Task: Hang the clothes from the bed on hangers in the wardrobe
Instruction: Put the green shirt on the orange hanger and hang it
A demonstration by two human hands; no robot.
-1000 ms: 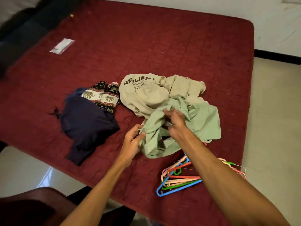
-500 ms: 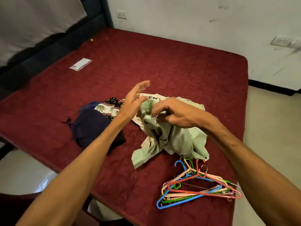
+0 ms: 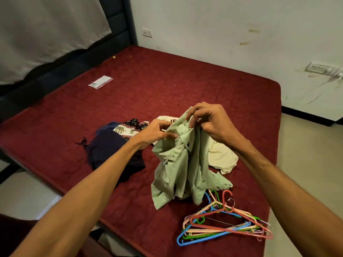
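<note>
While both hands pinch its collar, my left hand (image 3: 157,133) and right hand (image 3: 209,121) lift the green shirt (image 3: 182,164) above the bed (image 3: 167,86). Its hem drapes just beside the plastic hangers (image 3: 224,227).

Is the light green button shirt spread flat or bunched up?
Bunched up. The light green button shirt hangs crumpled from both hands, left hand and right hand, its lower end on the bed.

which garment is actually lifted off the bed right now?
The pale green button shirt, pinched at its top by the left hand and right hand. The navy, elephant-print and cream garments lie flat.
</note>
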